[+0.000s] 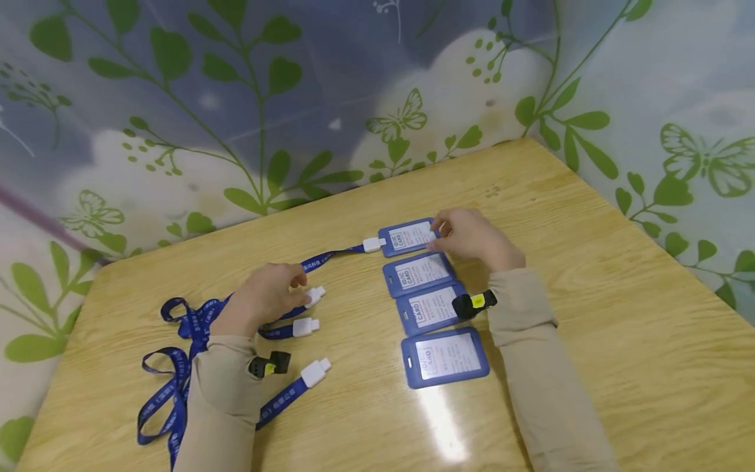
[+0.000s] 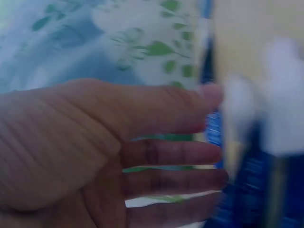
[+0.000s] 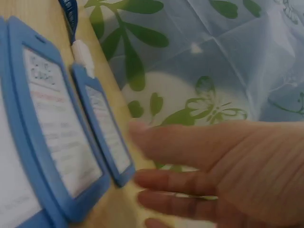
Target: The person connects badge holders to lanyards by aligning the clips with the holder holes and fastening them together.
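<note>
At the back of the table lies a blue badge holder (image 1: 408,237), joined at its left end to the white clip (image 1: 373,245) of a dark blue lanyard (image 1: 331,257). By its right end is my right hand (image 1: 476,237); in the right wrist view the thumb and fingers are apart, just off the holder's edge. My left hand (image 1: 262,296) hovers over the loose lanyards, near another white clip (image 1: 316,296). In the left wrist view its fingers (image 2: 175,154) are extended and hold nothing; the clips beyond are blurred.
Three more badge holders lie in a column: one behind (image 1: 420,273), one in the middle (image 1: 429,307), one in front (image 1: 446,357). Loose lanyards (image 1: 171,393) spread over the left side. A leaf-patterned wall covering (image 1: 318,98) borders the wooden table (image 1: 619,341).
</note>
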Available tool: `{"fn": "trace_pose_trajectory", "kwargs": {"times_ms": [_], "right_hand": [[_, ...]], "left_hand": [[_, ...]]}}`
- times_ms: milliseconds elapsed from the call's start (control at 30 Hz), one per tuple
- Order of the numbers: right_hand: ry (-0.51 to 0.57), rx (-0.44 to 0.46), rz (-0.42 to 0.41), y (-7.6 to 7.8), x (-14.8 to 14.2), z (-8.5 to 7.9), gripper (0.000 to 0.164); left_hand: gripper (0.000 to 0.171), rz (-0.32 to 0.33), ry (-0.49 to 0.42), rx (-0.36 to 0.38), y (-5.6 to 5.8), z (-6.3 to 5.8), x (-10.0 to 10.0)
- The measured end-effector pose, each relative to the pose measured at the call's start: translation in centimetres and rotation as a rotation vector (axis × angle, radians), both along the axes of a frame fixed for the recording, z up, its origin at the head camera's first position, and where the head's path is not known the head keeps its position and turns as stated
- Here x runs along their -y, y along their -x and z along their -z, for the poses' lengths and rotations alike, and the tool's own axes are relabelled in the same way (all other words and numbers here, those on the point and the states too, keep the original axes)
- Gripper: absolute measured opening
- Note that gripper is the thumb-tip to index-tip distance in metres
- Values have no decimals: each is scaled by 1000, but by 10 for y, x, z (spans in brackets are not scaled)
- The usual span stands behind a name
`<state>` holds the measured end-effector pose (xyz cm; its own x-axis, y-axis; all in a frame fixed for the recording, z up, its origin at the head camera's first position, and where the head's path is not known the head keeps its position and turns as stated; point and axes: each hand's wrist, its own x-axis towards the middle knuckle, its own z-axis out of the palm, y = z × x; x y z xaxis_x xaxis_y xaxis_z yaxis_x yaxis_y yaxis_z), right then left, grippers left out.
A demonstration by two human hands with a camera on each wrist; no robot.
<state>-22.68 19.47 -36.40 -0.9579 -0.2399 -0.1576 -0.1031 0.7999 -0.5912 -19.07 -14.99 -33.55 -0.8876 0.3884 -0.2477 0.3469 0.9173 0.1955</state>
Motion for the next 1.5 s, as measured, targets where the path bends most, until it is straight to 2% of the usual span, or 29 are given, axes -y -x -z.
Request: {"fn": "trace_pose_trajectory", "kwargs": {"times_ms": [100,233,400,567,700,867,1233,1500], "right_hand": [[-46,85,-54,-3,2,-4,35],[-89,188,-93,-6,7,-4,41],[-71,196,-78,-5,8,0,49],[-56,192,-72,-5,6,0,60],[-56,192,-70,-5,8,-1,59],[-51,200,-70,-5,8,0,59],[-60,182,-82,-5,7,-2,56],[-57,185,-77,-4,10,-2,55]], "left_hand": [[36,-53,1,65,1,15,1],[32,-56,27,67,3,23,-3],[28,-33,27,17,3,20,-1],[26,20,-15,-108,-1,9,-3],[29,78,-3,-170,-2,3,-12],[33,123,16,-183,-3,-1,-24],[28,113,-62,-267,-4,-1,-46],[23,90,-6,-217,-4,6,-59]]}}
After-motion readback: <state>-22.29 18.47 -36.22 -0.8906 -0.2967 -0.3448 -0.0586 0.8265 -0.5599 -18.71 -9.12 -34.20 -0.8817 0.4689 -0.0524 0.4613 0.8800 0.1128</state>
